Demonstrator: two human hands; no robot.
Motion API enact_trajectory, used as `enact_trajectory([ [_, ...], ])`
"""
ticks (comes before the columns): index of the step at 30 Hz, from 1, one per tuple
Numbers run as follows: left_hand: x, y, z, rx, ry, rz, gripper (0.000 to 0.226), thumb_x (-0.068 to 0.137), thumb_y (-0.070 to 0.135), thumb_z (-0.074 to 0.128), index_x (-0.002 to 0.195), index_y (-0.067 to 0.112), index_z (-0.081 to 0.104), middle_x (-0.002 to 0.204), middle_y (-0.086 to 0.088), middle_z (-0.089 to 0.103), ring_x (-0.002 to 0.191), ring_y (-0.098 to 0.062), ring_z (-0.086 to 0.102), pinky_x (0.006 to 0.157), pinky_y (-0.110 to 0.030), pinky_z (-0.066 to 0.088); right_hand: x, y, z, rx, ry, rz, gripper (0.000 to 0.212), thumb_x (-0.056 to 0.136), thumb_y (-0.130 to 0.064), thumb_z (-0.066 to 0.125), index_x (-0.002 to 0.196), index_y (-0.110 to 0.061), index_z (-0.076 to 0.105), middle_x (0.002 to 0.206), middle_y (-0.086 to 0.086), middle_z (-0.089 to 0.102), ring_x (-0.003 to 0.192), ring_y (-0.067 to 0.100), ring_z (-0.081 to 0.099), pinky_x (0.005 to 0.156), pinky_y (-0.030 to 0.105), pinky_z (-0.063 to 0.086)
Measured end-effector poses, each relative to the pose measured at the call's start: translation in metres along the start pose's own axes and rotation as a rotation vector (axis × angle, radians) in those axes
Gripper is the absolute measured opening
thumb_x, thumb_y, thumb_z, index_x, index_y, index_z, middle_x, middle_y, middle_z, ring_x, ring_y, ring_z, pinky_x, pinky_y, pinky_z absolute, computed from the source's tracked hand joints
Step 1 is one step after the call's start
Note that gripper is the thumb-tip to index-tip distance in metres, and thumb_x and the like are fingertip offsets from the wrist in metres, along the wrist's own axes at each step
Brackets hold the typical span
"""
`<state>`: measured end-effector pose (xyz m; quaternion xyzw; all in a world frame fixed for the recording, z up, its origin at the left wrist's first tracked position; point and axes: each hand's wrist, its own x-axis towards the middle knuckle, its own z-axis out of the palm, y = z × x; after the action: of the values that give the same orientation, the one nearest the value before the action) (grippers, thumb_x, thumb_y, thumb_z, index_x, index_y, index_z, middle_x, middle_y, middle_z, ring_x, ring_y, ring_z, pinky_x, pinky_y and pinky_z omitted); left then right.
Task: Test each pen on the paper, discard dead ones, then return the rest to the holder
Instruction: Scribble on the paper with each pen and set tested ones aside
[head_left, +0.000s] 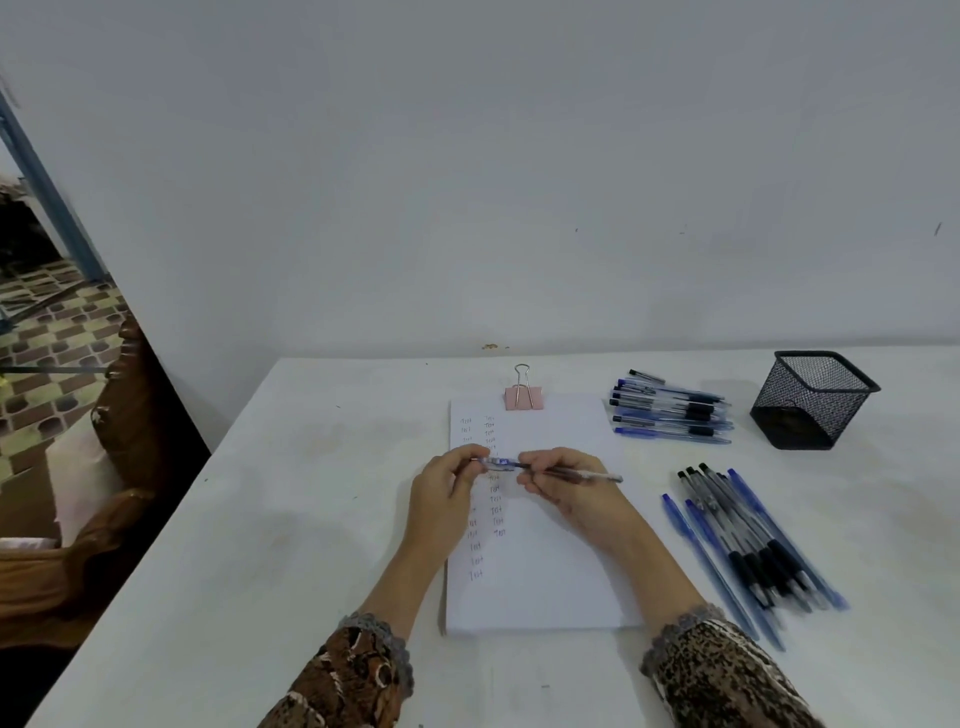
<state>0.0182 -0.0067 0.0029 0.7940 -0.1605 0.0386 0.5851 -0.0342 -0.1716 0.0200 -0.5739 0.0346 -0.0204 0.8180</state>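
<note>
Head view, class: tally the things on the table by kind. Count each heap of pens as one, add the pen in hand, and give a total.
Pen heaps: 2, far heap and near heap
Held pen: 1, between left hand and right hand
Black mesh holder: 1
Pink binder clip: 1
Paper pad: 1
Total: 6

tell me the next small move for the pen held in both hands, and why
Probably pull the hands apart to uncap the pen: the left hand pinches its blue end, the right hand grips the barrel, both above the paper, whose right half is unmarked.
</note>
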Motion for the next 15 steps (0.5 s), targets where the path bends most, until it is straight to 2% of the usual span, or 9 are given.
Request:
enact_trajectory([
  [2,0.0,0.0,0.001,-0.011,-0.004,-0.007,0.023,0.093,0.011,0.05,0.096,0.03,0.062,0.097,0.011,0.062,0.091,0.002,0.054,0.072,-0.003,0.039,-0.001,-0.007,-0.001,0.157,-0.044,0.129,0.051,0.086,0.023,0.036,0.073,-0.006,0.077,0.083,0.01,0.073,0.076,0.016,0.072,0.067,0.016,0.056],
  [5,0.002,0.0,0.0,-0.001,-0.004,-0.004,0.023,0.094,0.01,0.049,0.097,0.029,0.062,0.096,0.013,0.062,0.091,0.0,0.055,0.073,-0.004,0.04,0.0,-0.021,-0.001,0.404,-0.091,0.311,0.021,0.076,0.008,0.053,0.081,0.007,0.074,0.091,0.019,0.072,0.075,0.028,0.072,0.062,0.023,0.059],
  [6,0.002,0.0,0.0,0.0,-0.007,-0.007,0.023,0.094,0.01,0.048,0.098,0.028,0.062,0.096,0.012,0.062,0.093,-0.002,0.055,0.074,-0.003,0.04,0.0,-0.025,0.0,0.412,-0.102,0.351,0.021,0.077,0.0,0.055,0.083,0.009,0.073,0.093,0.02,0.071,0.074,0.03,0.072,0.061,0.024,0.059],
  [8,0.003,-0.001,-0.001,0.015,-0.013,-0.012,0.023,0.094,0.009,0.049,0.099,0.027,0.063,0.098,0.01,0.063,0.096,-0.006,0.056,0.076,-0.001,0.039,0.002,-0.03,0.0,0.231,-0.098,0.386,0.026,0.092,-0.008,0.047,0.091,0.005,0.07,0.094,0.015,0.07,0.07,0.023,0.072,0.059,0.019,0.057],
  [10,0.002,0.001,-0.001,0.048,-0.025,0.003,0.022,0.093,0.012,0.052,0.101,0.028,0.064,0.099,0.011,0.063,0.099,-0.008,0.058,0.082,-0.005,0.04,0.001,-0.036,0.004,-0.068,-0.109,0.379,0.016,0.094,-0.003,0.048,0.103,0.0,0.061,0.093,0.011,0.066,0.066,0.016,0.071,0.06,0.016,0.055],
  [13,0.001,-0.001,-0.001,0.278,-0.04,0.083,0.025,0.094,0.024,0.051,0.117,0.026,0.061,0.11,0.011,0.063,0.109,-0.01,0.056,0.099,-0.032,0.04,-0.005,-0.045,0.004,-0.456,-0.131,0.406,0.014,0.09,0.0,0.055,0.104,0.001,0.06,0.079,0.009,0.063,0.059,0.013,0.067,0.058,0.017,0.053],
  [15,-0.002,-0.006,-0.002,0.526,-0.022,0.109,0.033,0.096,0.022,0.044,0.128,0.019,0.053,0.129,0.004,0.056,0.121,-0.014,0.049,0.105,-0.036,0.03,-0.013,-0.054,-0.003,-0.709,0.019,0.334,0.009,0.088,-0.005,0.058,0.091,-0.007,0.066,0.076,0.006,0.065,0.059,0.011,0.062,0.057,0.018,0.051],
])
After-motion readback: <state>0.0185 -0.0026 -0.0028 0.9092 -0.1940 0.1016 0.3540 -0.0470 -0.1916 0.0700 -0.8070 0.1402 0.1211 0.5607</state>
